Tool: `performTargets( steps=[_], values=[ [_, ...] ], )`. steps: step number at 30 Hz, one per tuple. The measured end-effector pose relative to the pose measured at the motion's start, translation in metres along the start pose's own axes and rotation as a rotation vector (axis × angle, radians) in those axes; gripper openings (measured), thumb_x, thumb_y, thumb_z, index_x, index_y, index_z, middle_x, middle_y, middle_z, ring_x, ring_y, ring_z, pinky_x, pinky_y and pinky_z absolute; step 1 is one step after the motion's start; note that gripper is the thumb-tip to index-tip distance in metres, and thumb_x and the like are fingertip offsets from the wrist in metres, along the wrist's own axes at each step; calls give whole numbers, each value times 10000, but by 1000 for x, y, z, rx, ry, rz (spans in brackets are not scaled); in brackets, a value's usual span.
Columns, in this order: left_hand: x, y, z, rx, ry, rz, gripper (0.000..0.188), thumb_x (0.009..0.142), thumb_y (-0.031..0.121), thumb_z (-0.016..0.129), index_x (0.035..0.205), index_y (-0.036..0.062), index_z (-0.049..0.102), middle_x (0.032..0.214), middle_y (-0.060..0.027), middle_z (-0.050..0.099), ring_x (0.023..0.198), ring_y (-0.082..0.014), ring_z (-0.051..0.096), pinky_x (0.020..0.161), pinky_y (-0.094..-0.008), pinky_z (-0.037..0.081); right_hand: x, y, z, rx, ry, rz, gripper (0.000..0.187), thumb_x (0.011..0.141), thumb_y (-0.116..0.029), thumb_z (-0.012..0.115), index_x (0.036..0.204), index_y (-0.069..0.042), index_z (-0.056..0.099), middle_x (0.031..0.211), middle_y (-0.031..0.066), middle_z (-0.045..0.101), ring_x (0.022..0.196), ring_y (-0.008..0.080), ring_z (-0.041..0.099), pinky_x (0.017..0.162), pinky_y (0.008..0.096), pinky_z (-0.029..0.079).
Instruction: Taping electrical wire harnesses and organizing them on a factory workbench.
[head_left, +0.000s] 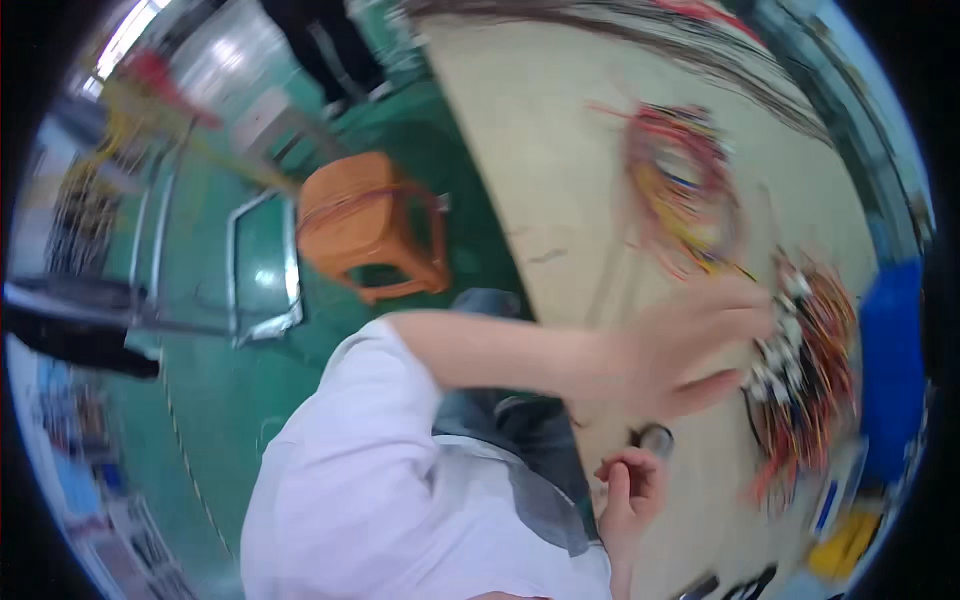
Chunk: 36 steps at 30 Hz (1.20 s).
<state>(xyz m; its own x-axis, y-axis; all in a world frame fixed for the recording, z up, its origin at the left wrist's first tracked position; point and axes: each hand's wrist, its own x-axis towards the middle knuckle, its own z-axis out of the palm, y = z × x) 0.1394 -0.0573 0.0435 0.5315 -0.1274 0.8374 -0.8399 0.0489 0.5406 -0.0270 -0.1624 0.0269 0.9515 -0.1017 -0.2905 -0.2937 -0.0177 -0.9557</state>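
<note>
The view is tilted and blurred by motion. My left hand stretches out from a white sleeve across a beige table, fingers and thumb apart. Its fingertips reach the white connectors of a bundle of red, orange and yellow wires. Whether it grips them is unclear. My right hand sits lower at the table edge with its fingers curled in, and nothing shows in it. A small dark round object lies just above it.
A second coil of coloured wires lies farther up the table, with dark wires along the far edge. A blue object and a yellow one stand at right. An orange stool, a metal frame and someone's dark legs occupy the green floor.
</note>
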Motion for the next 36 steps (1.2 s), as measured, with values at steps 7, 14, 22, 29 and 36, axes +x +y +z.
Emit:
performTargets(
  steps=[7,14,22,29,36],
  values=[
    [-234,-86,-309,1338,-125,-694,629,591,192,702,1107,0,398,1198,-184,375,1175,-378,289,965,-462,242,61,18,70,-377,-411,-196,113,694,55,556,777,-16,525,713,95,576,620,185,556,570,251,439],
    [-265,-227,-413,1816,-797,-867,428,680,264,583,1043,45,526,1214,-165,421,1195,-295,322,1012,-474,156,73,22,101,-487,-261,-109,85,691,44,552,753,-9,530,657,101,571,572,187,552,519,250,432],
    [-229,-157,-412,1040,-596,-1242,213,773,193,526,796,-18,549,806,-249,559,760,-395,537,613,-449,430,57,14,116,-305,-147,84,49,745,60,494,766,20,512,710,102,556,602,129,529,555,215,429],
    [-184,99,-385,-66,220,-2098,296,842,356,448,790,66,476,531,28,357,431,-52,274,379,-209,224,18,17,110,-245,-309,114,27,804,-11,476,827,-25,482,728,54,549,621,85,506,581,194,418],
    [-148,198,-211,-479,-90,-1613,173,891,219,416,819,64,446,584,40,365,516,-31,320,459,-185,270,-2,11,101,112,-329,-157,226,880,-182,405,975,6,486,810,75,549,678,98,505,575,216,397]
  ],
)
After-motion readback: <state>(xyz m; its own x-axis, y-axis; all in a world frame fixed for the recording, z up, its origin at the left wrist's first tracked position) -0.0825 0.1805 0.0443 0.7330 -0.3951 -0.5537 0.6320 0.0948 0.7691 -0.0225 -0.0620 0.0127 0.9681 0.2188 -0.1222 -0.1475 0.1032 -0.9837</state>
